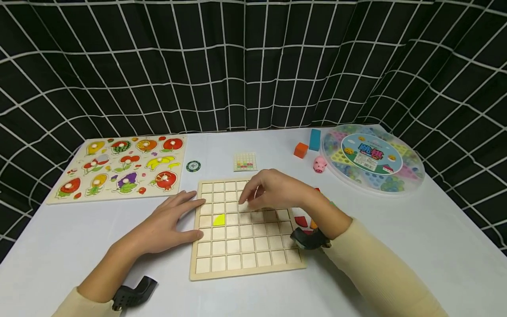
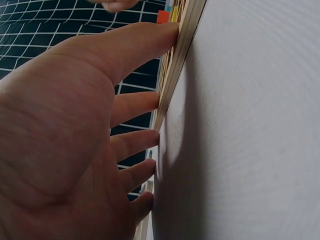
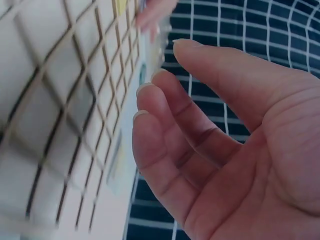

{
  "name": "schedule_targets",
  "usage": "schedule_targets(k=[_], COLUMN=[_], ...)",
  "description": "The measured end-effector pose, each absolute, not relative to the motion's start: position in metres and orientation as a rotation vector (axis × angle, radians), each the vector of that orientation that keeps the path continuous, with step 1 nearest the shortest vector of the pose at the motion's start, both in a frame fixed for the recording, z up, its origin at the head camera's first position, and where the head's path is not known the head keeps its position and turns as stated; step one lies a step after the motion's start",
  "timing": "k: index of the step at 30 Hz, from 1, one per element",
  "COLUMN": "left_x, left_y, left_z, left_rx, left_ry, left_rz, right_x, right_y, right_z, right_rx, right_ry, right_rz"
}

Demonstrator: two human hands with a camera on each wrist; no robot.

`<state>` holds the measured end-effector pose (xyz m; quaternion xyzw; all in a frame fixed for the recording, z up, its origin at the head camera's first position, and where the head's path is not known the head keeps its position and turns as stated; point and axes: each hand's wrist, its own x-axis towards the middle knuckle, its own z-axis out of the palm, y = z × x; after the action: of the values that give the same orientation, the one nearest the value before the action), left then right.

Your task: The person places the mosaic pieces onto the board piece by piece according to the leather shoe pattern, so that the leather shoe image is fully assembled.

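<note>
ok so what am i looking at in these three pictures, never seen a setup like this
No machine here, just a person's bare hands. The wide picture is taken from the head; the close ones, from the left and right wrists. The left hand touches the side of a wooden grid board with one yellow piece on it. The right hand hovers above, with nothing visible in its grip. Around the board lie a fruit puzzle, a chip, a small card, two blocks, a pink pig, red pieces and a round case.
</note>
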<state>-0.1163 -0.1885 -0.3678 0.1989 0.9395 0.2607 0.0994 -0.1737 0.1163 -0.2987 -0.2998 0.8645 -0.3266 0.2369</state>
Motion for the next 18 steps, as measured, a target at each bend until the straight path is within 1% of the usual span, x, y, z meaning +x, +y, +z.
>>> schedule_targets(k=[12,18], left_x=[-0.115,-0.116], left_y=[-0.189,-0.189], left_z=[-0.369,-0.369], left_rx=[0.58,0.586], left_ry=[2.783,2.783], left_rz=[0.761,0.763], right_x=[-0.173,-0.172], right_y=[0.191,0.222], right_z=[-0.291,-0.293], right_rx=[-0.732,-0.607], right_ry=[2.496,2.537], right_rz=[-0.839,-0.785])
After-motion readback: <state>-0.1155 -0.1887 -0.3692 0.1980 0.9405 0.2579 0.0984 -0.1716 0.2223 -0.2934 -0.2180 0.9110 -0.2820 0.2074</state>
